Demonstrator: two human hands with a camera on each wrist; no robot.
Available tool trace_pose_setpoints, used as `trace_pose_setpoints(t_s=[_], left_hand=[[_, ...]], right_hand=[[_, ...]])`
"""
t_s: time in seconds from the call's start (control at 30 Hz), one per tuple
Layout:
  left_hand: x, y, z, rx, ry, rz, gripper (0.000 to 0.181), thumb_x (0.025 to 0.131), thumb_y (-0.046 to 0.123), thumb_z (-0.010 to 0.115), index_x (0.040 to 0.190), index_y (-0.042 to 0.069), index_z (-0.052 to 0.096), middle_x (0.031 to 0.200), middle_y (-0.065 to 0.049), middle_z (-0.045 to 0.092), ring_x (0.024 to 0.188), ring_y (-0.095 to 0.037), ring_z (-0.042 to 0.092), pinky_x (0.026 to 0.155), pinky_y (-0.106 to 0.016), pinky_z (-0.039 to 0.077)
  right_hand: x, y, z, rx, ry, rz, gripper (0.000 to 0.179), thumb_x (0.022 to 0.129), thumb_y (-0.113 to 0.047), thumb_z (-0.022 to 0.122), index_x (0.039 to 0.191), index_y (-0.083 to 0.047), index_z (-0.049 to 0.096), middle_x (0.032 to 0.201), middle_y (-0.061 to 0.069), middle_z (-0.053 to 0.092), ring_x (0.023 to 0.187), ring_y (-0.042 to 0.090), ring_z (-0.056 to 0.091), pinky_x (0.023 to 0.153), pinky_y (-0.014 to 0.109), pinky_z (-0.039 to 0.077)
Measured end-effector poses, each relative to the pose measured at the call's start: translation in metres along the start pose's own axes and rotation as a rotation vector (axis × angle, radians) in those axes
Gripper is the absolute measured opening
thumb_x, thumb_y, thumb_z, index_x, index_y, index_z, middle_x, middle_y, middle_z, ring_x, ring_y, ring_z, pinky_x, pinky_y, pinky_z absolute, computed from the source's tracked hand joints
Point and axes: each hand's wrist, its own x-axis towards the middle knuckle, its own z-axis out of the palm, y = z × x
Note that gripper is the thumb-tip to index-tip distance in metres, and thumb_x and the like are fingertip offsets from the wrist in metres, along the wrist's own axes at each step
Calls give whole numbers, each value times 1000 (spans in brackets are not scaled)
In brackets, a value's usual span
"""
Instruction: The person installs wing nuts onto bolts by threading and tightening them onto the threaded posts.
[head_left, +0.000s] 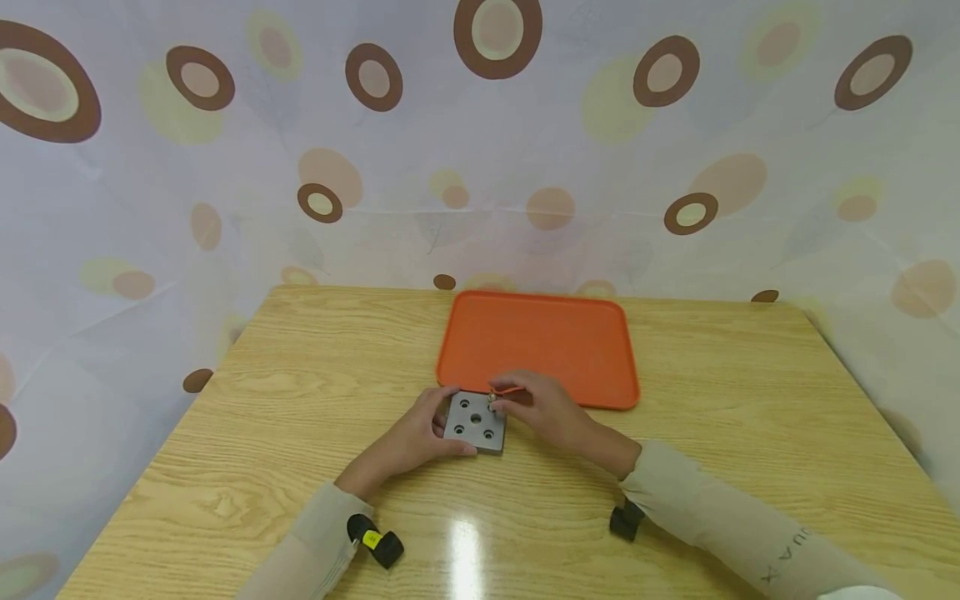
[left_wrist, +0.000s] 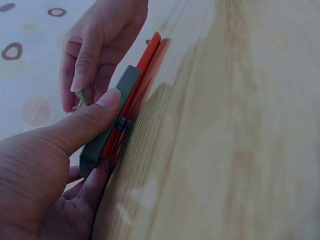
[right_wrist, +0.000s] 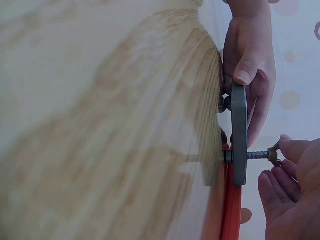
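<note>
My left hand (head_left: pixel 420 433) grips a square grey metal plate (head_left: pixel 472 427) by opposite edges, thumb on the near side and fingers at the far side. The plate has a centre hole and recessed corner holes. Seen from the right wrist, it stands raised over the table on dark round pieces (right_wrist: pixel 228 156). A silver threaded bolt (right_wrist: pixel 257 155) rises from the far right corner, carrying a brass-coloured wing nut (right_wrist: pixel 272 154) at its top. My right hand (head_left: pixel 543 408) pinches this wing nut between thumb and fingertips, partly covering it in the head view.
An orange tray (head_left: pixel 540 333) lies just behind the plate, its near rim close to both hands. Wood-grain table (head_left: pixel 337 350) surrounds them. A patterned curtain (head_left: pixel 480 167) hangs along the back and sides. Dark straps with camera blocks (head_left: pixel 388 548) sit at both wrists.
</note>
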Motion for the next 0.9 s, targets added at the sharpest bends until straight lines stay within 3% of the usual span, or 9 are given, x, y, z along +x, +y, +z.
trace_pose_setpoints(t_s=[0.57,0.8,0.9], left_hand=[[2,0,0,10,5,5,94,71,41,79,143,11,27,114,-4,40,90,-15,50,76,-28,47],[2,-2,2,20,15,18,88,75,30,79,143,8,27,115,-9,41,88,-17,49,73,-27,45],[2,-2,2,9,16,24,87,76,24,79,143,5,27,116,-12,40,88,-20,50,72,-28,45]], right_hand=[[-2,-3,-3,17,6,-3,28,87,-1,62,115,5,59,111,19,59,103,34,58,85,33,47],[-4,1,-4,-19,25,-25,25,87,0,62,111,3,61,109,20,61,101,33,59,84,37,48],[-4,15,-2,-29,40,-55,23,87,1,62,110,3,62,107,17,62,100,30,60,83,33,48]])
